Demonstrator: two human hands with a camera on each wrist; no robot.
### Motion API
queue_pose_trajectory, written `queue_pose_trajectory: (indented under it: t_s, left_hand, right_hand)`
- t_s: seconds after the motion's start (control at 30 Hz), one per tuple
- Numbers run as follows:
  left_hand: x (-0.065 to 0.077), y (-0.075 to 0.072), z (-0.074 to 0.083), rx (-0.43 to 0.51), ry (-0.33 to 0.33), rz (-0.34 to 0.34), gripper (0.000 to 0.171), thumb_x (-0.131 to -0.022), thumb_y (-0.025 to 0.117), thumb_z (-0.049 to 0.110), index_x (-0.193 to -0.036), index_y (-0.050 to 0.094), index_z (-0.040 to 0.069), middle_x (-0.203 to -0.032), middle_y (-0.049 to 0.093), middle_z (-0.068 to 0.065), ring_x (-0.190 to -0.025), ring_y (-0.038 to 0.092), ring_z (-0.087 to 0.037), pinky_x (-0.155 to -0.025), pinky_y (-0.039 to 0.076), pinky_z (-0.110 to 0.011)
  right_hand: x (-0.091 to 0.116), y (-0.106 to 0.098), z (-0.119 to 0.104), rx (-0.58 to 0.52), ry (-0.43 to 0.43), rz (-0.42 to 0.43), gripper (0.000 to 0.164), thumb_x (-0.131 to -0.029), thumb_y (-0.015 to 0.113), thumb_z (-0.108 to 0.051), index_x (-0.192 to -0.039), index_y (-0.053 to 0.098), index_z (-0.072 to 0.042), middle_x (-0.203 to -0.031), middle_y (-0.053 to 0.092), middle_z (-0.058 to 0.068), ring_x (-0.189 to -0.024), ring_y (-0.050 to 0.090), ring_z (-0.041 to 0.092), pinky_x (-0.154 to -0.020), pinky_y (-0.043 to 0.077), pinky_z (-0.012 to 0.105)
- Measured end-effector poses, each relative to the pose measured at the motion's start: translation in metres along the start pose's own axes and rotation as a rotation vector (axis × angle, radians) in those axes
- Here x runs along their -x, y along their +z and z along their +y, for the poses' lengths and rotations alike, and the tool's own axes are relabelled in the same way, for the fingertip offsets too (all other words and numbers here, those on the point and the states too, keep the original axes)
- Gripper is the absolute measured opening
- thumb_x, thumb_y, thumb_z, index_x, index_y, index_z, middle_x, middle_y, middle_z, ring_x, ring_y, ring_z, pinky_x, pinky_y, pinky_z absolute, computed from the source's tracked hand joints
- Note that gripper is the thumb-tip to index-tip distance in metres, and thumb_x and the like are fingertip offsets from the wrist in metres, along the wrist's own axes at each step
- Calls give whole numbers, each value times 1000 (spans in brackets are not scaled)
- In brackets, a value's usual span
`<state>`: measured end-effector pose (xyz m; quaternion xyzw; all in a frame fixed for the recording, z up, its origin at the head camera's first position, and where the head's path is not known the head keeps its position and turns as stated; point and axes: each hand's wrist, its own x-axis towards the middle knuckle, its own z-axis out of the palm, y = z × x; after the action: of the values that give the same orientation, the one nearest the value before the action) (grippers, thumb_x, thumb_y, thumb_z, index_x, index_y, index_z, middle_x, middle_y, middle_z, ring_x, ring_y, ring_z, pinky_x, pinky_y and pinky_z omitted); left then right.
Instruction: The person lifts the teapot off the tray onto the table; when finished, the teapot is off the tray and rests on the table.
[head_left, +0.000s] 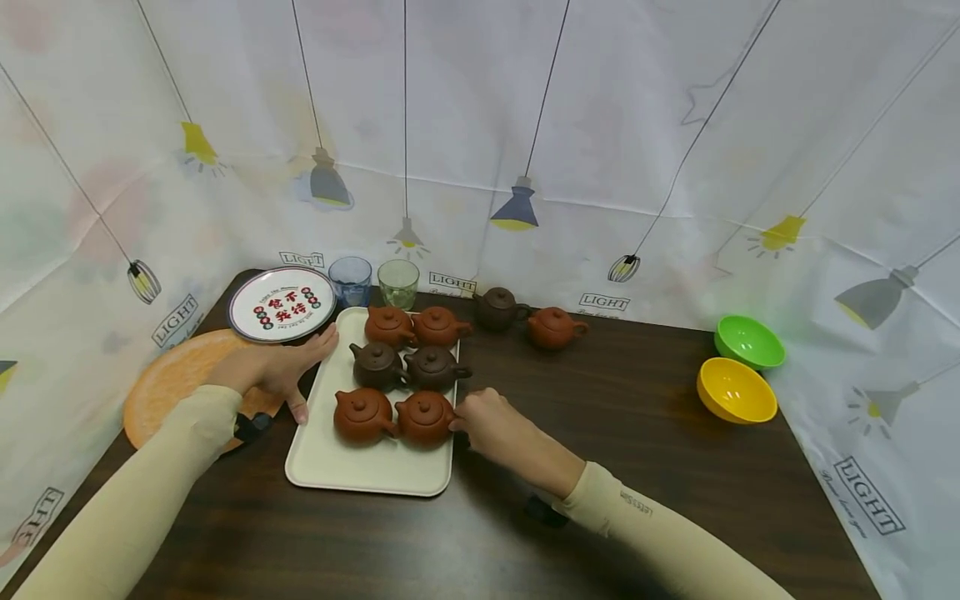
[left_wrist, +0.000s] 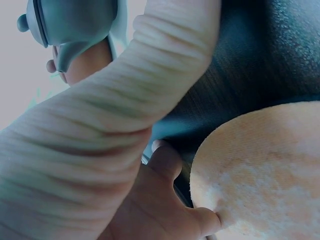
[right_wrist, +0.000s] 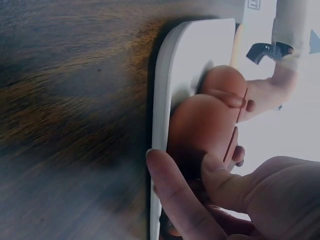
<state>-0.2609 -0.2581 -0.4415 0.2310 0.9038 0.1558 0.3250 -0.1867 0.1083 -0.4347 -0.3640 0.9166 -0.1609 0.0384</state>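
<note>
A cream tray [head_left: 360,468] holds several small clay teapots in pairs: reddish-brown ones in the back and front rows, dark brown ones between. My right hand [head_left: 497,427] pinches the handle of the front right reddish-brown teapot [head_left: 425,417] at the tray's right edge. In the right wrist view, thumb and fingers close around that handle, while the index fingertip [right_wrist: 157,160] lies along the tray rim. Fingers spread, my left hand [head_left: 281,367] rests at the tray's left edge. The left wrist view shows its fingers beside a round tan mat [left_wrist: 260,170].
A white plate [head_left: 282,304] with red lettering overlaps the tan mat at the back left. Blue [head_left: 350,279] and green [head_left: 398,282] glasses stand behind the tray. A dark teapot [head_left: 498,310] and a reddish one [head_left: 553,328] sit right of it. Green [head_left: 750,342] and yellow [head_left: 737,392] bowls are far right.
</note>
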Motion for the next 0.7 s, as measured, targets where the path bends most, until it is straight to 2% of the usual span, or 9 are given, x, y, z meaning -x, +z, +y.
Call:
queue_pose_trajectory:
  t_s: [0.17,0.27,0.4,0.53,0.63,0.7]
  left_hand:
    - [-2,-1,3,9,6,1,147,-73,95,41,-170,-8,-2,-175,-21,-30,-164,6,-54,-127,28,-66]
    - [-1,-1,4,22,6,-5,147,-74,95,39,-169,-8,-4,-175,-22,-31,-164,2,-55,-127,26,-68]
    - [0,0,3,32,16,-12,148,-74,95,38,-168,-9,-5,-174,-24,-31,-164,-3,-55,-128,22,-68]
    - [1,0,3,22,19,-5,147,-74,95,38,-169,-8,-5,-174,-23,-31,-164,-2,-54,-128,23,-67]
    - [1,0,3,14,12,-4,147,-74,95,39,-169,-8,-5,-175,-22,-32,-164,0,-55,-128,24,-68]
    - [1,0,3,13,6,-5,147,-73,95,40,-169,-8,-5,-175,-22,-31,-164,0,-55,-128,24,-68]
  right_hand:
    - [4,3,5,64,-58,71,15,-95,78,-4,-80,79,-2,-65,68,8,-53,57,10,-49,37,20]
    - [4,5,7,54,-79,88,15,-96,76,-3,-80,78,-2,-65,68,8,-54,54,9,-51,36,20]
    - [3,4,8,0,-62,84,18,-97,74,-2,-79,76,-2,-63,64,4,-55,44,5,-51,35,19]
    - [1,1,9,-29,-58,95,21,-99,72,-2,-79,75,-5,-62,60,0,-55,43,3,-51,35,17]
    - [1,-4,10,-58,-67,126,17,-100,71,-3,-84,77,-5,-68,68,2,-59,50,3,-54,40,16]
    - [2,-9,11,-76,-75,157,13,-100,72,-4,-90,80,-6,-77,76,4,-65,62,4,-59,48,16]
